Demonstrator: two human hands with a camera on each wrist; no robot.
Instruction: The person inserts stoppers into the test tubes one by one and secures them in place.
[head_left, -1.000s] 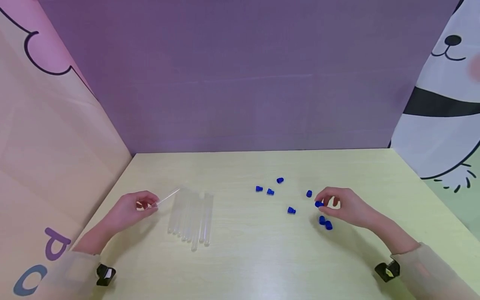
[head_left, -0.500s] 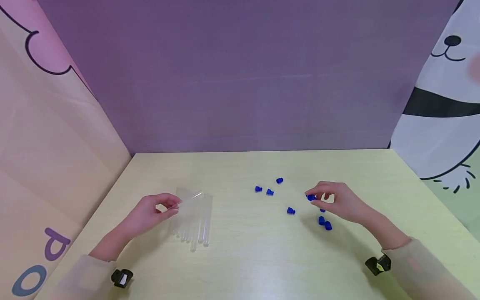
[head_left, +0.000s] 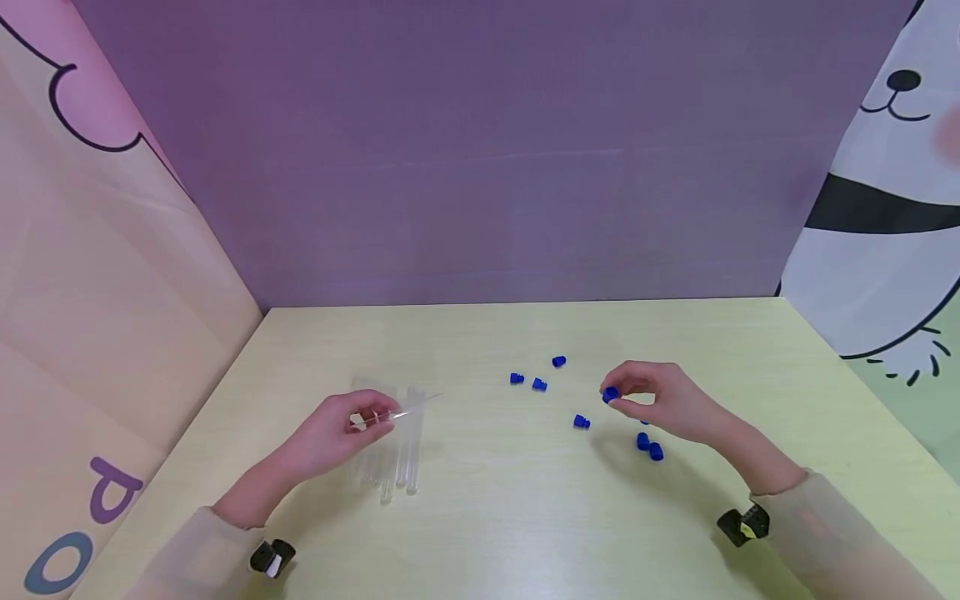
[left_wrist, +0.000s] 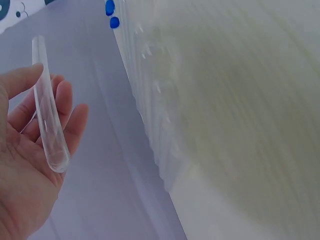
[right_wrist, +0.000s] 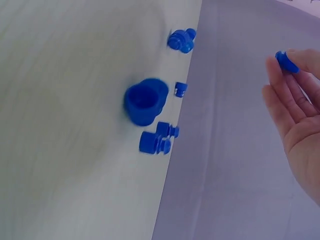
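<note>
My left hand (head_left: 337, 433) pinches a clear test tube (left_wrist: 50, 120) between thumb and fingers, above the table. In the left wrist view the tube's rounded end lies towards the palm and its other end sticks out past the thumb. Below this hand in the head view, several more clear test tubes (head_left: 402, 467) lie side by side, partly hidden by it. My right hand (head_left: 663, 400) holds a small blue stopper (head_left: 611, 395) at its fingertips, raised off the table. The right wrist view shows that stopper (right_wrist: 286, 62) between thumb and forefinger.
Several loose blue stoppers (head_left: 582, 422) lie on the pale wooden table (head_left: 495, 517) between and near the hands; two (head_left: 649, 446) sit close together beneath the right hand. A purple backdrop (head_left: 480, 167) stands behind, with printed panels (head_left: 112, 275) at both sides.
My left hand has moved right with its test tube, now over the tubes on the table. The right hand has moved left and slightly up, lifting its stopper and turning it.
</note>
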